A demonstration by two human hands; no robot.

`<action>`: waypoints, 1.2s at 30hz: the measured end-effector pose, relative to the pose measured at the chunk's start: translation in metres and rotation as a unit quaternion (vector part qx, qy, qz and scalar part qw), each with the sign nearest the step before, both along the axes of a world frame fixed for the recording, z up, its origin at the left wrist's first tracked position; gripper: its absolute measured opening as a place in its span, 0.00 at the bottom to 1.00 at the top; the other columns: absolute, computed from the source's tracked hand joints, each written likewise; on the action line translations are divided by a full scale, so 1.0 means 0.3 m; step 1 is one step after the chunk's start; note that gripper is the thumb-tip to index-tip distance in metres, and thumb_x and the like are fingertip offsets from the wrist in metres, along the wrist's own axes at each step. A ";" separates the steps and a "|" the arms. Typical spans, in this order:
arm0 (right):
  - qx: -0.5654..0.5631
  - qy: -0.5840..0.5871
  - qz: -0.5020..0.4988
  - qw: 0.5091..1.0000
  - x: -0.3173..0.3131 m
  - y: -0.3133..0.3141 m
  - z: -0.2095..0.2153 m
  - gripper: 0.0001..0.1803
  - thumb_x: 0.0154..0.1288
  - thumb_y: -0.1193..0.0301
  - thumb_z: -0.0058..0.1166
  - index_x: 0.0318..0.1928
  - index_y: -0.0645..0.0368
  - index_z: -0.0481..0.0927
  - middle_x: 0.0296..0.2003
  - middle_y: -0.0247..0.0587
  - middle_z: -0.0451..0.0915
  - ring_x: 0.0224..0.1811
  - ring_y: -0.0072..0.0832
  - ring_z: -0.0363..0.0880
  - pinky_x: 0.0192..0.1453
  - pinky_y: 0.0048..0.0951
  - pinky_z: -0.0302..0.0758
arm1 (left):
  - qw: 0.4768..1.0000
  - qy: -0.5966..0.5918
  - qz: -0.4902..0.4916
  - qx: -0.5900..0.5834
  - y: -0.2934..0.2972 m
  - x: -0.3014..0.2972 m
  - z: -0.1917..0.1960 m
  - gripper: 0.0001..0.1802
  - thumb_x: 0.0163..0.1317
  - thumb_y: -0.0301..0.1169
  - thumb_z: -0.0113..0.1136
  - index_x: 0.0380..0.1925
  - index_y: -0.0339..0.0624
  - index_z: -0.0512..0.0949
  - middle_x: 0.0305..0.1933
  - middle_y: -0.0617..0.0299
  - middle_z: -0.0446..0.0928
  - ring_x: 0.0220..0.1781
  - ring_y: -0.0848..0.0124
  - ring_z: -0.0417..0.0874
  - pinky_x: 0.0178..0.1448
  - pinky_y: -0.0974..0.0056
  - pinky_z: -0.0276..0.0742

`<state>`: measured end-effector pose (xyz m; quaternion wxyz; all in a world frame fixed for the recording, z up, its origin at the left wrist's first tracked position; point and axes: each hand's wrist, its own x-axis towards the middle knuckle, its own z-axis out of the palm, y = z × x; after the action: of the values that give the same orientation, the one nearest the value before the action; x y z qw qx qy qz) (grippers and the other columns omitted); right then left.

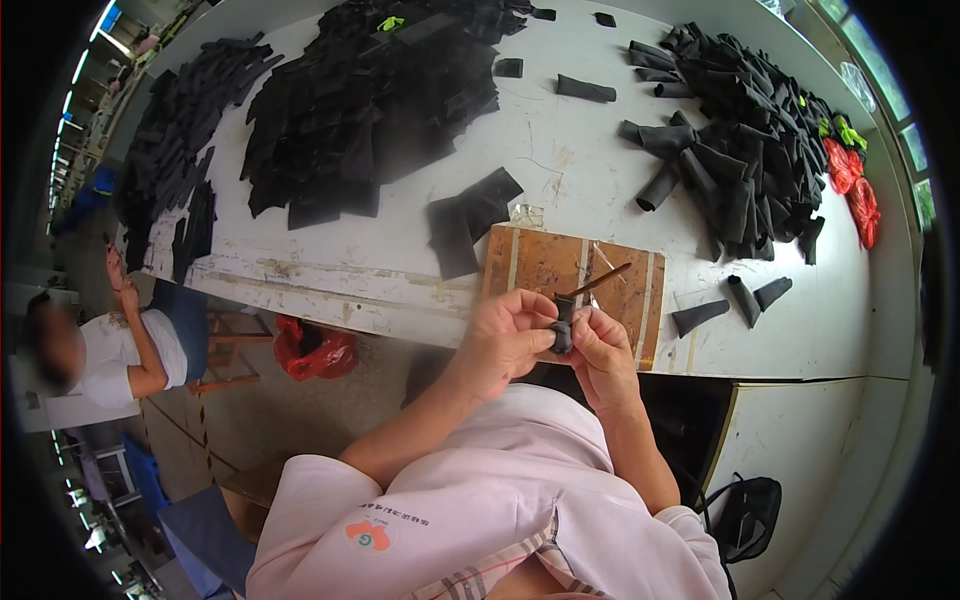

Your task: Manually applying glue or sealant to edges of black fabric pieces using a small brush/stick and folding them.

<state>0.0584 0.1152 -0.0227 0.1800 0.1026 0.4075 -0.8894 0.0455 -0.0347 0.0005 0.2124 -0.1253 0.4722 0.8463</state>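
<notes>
The pile (340,120) at eleven o'clock is black, the held cloth (562,340) dark, the collar (485,573) at six plaid.

Left grip (508,338) and right grip (604,358) close together, both in a pinch, forearms (420,430) angled inward from below

- head cam: worn on the head, left of a side-by-side pair, upright
- looks down and forward — table (560,140) up top, own shirt (450,500) at the bottom
- near: left hand (508,342) and right hand (602,352) just below and right of centre
- wide fisheye — table edges bow, corners go black
- reaches sideways to co-worker (130,350) at far left, windows (882,70) at far right
</notes>
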 end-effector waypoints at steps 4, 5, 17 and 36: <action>-0.056 0.069 0.046 0.995 0.031 0.005 0.051 0.08 0.59 0.68 0.53 0.28 0.58 0.72 0.28 0.26 0.66 0.30 0.15 0.63 0.35 0.15 0.59 | 0.951 -0.054 -0.153 0.265 -0.031 0.026 0.051 0.18 0.50 0.19 0.53 0.43 0.34 0.68 0.34 0.65 0.73 0.16 0.85 0.63 0.13 0.80 0.52; -0.047 0.137 0.068 0.987 0.027 0.010 0.076 0.08 0.58 0.68 0.54 0.28 0.59 0.72 0.31 0.28 0.64 0.34 0.16 0.62 0.38 0.16 0.60 | 0.917 -0.056 -0.188 0.348 -0.026 0.029 0.055 0.20 0.52 0.20 0.54 0.47 0.36 0.66 0.33 0.64 0.72 0.15 0.86 0.62 0.14 0.80 0.53; 0.349 0.340 -0.073 0.870 -0.051 0.011 0.143 0.06 0.57 0.77 0.51 0.28 0.64 0.68 0.29 0.37 0.71 0.28 0.20 0.67 0.30 0.17 0.66 | 0.880 0.370 0.102 -0.279 0.091 0.021 0.041 0.06 0.56 0.20 0.54 0.35 0.34 0.72 0.38 0.63 0.70 0.27 0.85 0.71 0.28 0.79 0.68; 0.234 0.268 -0.019 0.934 -0.063 0.042 0.348 0.10 0.61 0.69 0.49 0.27 0.62 0.68 0.21 0.29 0.68 0.24 0.15 0.64 0.29 0.16 0.64 | 0.886 0.023 -0.198 0.419 0.061 -0.097 0.209 0.24 0.55 0.33 0.59 0.48 0.36 0.62 0.39 0.60 0.73 0.36 0.76 0.76 0.36 0.76 0.73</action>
<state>0.0395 0.1277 0.0817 0.0177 -0.0929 0.6350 -0.7667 0.0165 -0.0164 0.0632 0.3974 0.0905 0.0933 0.9084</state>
